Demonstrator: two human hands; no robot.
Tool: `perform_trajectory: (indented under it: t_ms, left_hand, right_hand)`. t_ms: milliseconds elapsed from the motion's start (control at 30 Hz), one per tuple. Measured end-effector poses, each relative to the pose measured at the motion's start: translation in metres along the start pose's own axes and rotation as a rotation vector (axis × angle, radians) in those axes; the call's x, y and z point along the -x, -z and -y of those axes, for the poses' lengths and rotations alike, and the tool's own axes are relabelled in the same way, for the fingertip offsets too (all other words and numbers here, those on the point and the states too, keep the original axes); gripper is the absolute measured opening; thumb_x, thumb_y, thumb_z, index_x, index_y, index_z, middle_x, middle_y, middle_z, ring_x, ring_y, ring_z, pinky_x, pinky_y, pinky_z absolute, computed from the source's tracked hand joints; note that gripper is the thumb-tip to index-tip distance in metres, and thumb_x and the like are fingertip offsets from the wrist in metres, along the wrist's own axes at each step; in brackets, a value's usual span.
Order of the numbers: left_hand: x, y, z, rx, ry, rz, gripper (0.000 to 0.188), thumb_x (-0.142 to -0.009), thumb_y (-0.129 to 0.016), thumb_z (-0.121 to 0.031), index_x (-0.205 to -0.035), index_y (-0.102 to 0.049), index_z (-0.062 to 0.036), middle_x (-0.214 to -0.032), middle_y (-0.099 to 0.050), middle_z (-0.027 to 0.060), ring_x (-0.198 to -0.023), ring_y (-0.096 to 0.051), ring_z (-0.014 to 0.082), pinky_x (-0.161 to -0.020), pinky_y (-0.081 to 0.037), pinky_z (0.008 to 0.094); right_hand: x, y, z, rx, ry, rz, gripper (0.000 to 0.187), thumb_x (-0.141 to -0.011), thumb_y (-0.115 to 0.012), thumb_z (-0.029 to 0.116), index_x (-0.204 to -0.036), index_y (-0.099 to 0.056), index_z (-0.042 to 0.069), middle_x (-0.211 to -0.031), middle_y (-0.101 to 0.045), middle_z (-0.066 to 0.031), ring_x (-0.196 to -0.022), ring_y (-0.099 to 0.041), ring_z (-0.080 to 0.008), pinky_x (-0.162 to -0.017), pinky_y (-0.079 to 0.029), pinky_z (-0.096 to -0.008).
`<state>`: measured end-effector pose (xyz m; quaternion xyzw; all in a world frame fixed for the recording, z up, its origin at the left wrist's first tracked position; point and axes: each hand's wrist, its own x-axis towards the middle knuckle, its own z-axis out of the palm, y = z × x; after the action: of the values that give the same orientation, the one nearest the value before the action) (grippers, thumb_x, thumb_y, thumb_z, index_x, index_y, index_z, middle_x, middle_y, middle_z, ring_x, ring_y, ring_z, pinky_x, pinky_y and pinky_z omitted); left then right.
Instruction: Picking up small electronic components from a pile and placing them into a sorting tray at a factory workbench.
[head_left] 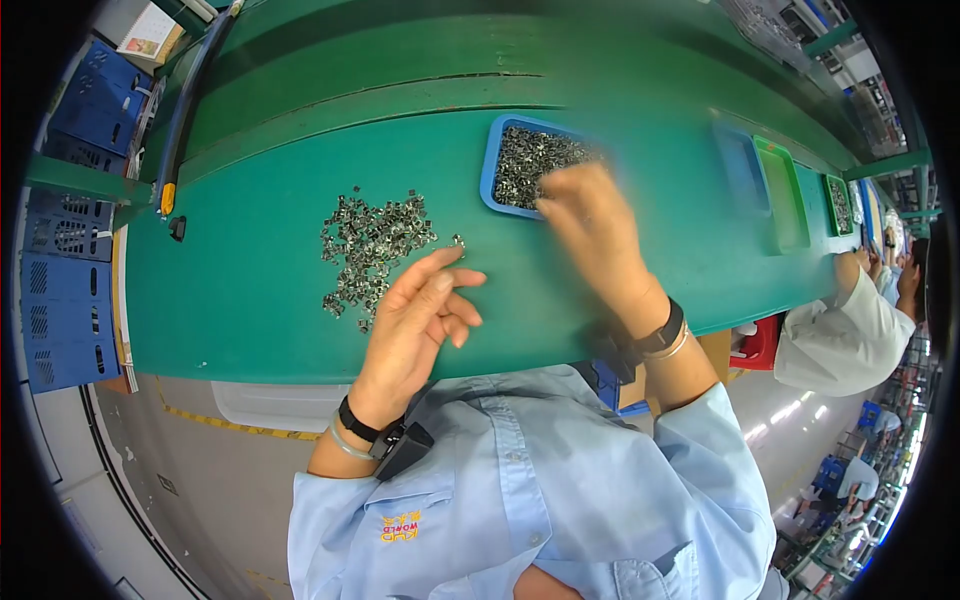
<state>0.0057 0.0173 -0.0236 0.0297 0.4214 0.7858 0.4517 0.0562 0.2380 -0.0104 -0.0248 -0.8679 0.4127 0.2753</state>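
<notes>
My left hand [425,302] is over the green mat, beside a loose pile of small shiny metal parts [375,245]. Its fingers are loosely curled and apart, with nothing visible between them. One single metal part [458,240] sits right at the index fingertip; whether they touch I cannot tell. My right hand [590,215] is smeared by motion at the right side of a blue tray [487,180]. That tray is filled with many metal parts [535,160] of the same kind. The right fingers look bent, and anything in them is hidden by the blur.
A green tray [790,200] and a translucent blue tray [742,170] lie to the right, with a smaller green tray of parts [838,205] beyond. Blue crates [68,320] stand at the left. A co-worker's sleeve [850,335] is at the table's right end.
</notes>
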Motion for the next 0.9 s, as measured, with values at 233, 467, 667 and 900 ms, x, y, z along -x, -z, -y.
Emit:
perform_trajectory:
  t_ms: [233, 467, 667, 900]
  left_hand:
    - [0.007, 0.019, -0.008, 0.02, -0.058, -0.09, 0.037, -0.096, -0.046, -0.012, -0.131, -0.042, -0.001, -0.127, -0.051, 0.0165, -0.094, -0.061, 0.0214, -0.063, -0.051, 0.0279]
    - [0.007, 0.019, -0.009, 0.058, -0.071, -0.087, 0.036, -0.095, -0.046, -0.011, -0.129, -0.044, -0.0012, -0.126, -0.052, 0.0158, -0.095, -0.06, 0.0215, -0.066, -0.05, 0.0281]
    - [0.005, 0.03, -0.004, 0.023, -0.076, -0.04, 0.028, -0.095, -0.048, -0.011, -0.12, -0.05, -0.0001, -0.11, -0.059, 0.0135, -0.084, -0.061, 0.0175, -0.065, -0.049, 0.0272]
    - [0.003, 0.023, 0.001, -0.016, -0.081, -0.029, 0.022, -0.094, -0.049, -0.013, -0.112, -0.053, 0.0007, -0.095, -0.062, 0.0106, -0.072, -0.06, 0.0136, -0.06, -0.048, 0.0263]
  right_hand:
    - [0.006, -0.029, 0.007, 0.167, 0.088, 0.293, 0.02, -0.078, -0.061, 0.0, -0.097, -0.062, 0.006, -0.087, -0.056, -0.0092, -0.077, -0.058, -0.0271, -0.065, -0.049, -0.0349]
    - [0.011, -0.027, 0.01, 0.403, 0.042, 0.451, 0.018, -0.079, -0.056, 0.002, -0.096, -0.061, 0.007, -0.082, -0.053, -0.0087, -0.073, -0.057, -0.0282, -0.062, -0.048, -0.0381]
    - [0.023, -0.009, 0.008, 0.338, -0.004, 0.37, 0.015, -0.08, -0.059, 0.005, -0.095, -0.061, 0.007, -0.083, -0.054, -0.0076, -0.075, -0.058, -0.0277, -0.062, -0.048, -0.0377]
    - [0.02, -0.017, 0.001, 0.311, -0.022, 0.466, 0.016, -0.079, -0.064, 0.01, -0.095, -0.062, 0.007, -0.085, -0.055, -0.0077, -0.077, -0.059, -0.0267, -0.065, -0.048, -0.0354]
